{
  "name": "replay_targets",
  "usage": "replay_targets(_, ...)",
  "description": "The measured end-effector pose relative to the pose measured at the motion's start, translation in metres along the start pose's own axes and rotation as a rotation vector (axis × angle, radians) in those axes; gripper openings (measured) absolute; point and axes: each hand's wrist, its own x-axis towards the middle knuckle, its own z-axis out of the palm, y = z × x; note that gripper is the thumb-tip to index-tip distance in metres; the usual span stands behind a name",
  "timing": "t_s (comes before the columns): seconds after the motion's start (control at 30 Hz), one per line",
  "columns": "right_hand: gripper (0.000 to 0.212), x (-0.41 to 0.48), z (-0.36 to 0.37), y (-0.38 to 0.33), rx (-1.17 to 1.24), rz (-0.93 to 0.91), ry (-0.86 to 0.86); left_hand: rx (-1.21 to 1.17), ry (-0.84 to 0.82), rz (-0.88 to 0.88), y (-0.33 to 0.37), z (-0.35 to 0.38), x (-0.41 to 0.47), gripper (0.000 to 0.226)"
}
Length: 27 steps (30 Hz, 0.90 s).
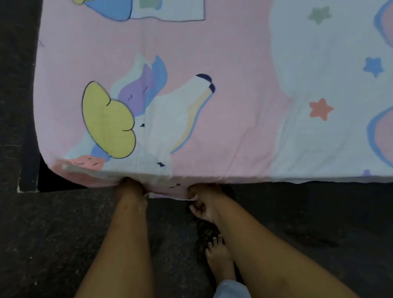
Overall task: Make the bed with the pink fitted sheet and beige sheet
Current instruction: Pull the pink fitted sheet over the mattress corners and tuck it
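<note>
The right hand [203, 201] pinches the hem of the pink fitted sheet [225, 47], which covers the upper frame. The left hand [129, 190] reaches under that hem at centre, its fingers hidden and its grip unclear. This looks like corner tucking. Next, the hem likely needs drawing down and under.
</note>
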Motion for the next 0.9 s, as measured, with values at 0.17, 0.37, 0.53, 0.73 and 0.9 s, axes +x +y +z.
replay_targets(0.17, 0.012, -0.029, -0.09, -0.002, 0.33, -0.091, -0.191, -0.034, -0.068, -0.041, -0.007, -0.005, -0.065, 0.02)
replay_targets(0.37, 0.024, -0.046, -0.245, -0.037, 1.081, -0.467, 0.055, -0.048, -0.264, -0.308, -0.089, 0.045, -0.159, 0.025)
replay_targets(0.53, 0.058, -0.057, -0.329, -0.072, 1.099, -0.592, 0.242, 0.036, -0.622, -0.409, -0.137, 0.121, -0.245, 0.032)
replay_targets(0.73, 0.032, -0.038, -0.352, -0.085, 0.954, -0.409, 0.558, 0.024, -0.685, -0.438, -0.138, 0.194, -0.262, 0.023)
replay_targets(0.9, 0.052, -0.015, -0.349, -0.074, 0.628, -0.279, 0.753, 0.219, -0.496, -0.321, -0.166, 0.214, -0.254, 0.026)
